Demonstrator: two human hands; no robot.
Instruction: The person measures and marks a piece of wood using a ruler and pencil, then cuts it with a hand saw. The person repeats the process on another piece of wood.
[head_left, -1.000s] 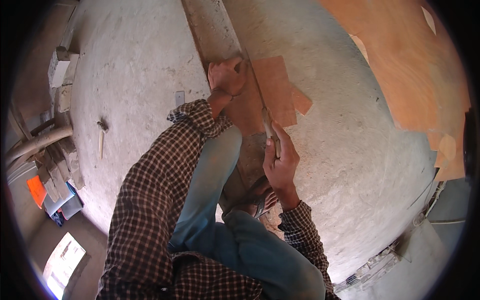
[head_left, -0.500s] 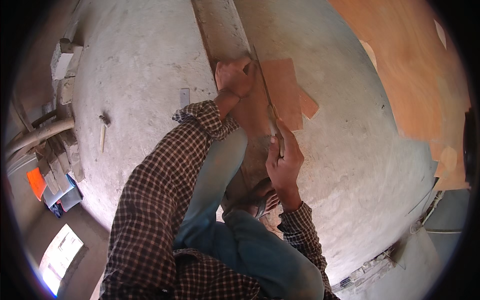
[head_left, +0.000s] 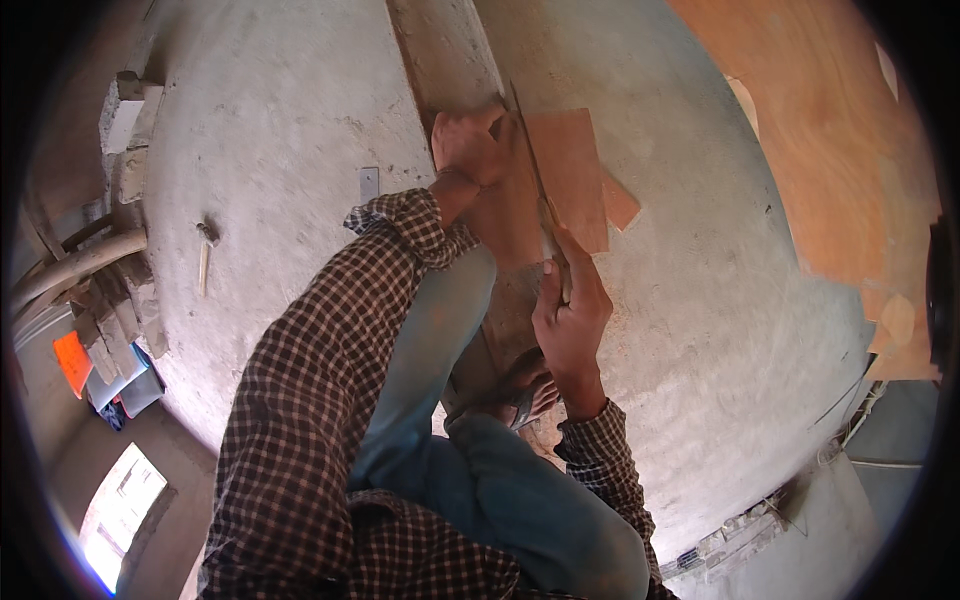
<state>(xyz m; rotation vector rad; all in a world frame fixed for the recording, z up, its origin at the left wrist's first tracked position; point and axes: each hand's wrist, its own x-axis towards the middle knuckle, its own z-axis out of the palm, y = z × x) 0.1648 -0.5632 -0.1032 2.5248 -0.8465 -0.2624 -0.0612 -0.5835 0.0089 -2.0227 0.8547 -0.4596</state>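
Note:
My right hand (head_left: 574, 310) is closed around the pale wooden handle of a hand saw (head_left: 532, 160), whose long thin blade shows nearly edge-on. The blade points away from me and lies along a reddish-brown plywood sheet (head_left: 566, 165), with parts of the sheet on both sides of it. My left hand (head_left: 470, 148), fingers curled, presses on the sheet's far left part, left of the blade and close to it. Under the sheet runs a long wooden beam (head_left: 445, 55). A smaller plywood offcut (head_left: 619, 203) sticks out beyond the sheet's right edge.
On the floor at left lie a small metal plate (head_left: 370, 183) and a hammer (head_left: 205, 262). Stacked bricks and timber (head_left: 130, 300) stand at far left. A large plywood board (head_left: 830, 130) lies at right. My foot (head_left: 530, 385) is near the beam, below the sheet.
The whole view has shifted slightly. My right hand and the saw keep almost the same place on the sheet, the handle perhaps a little farther forward. My left hand stays put.

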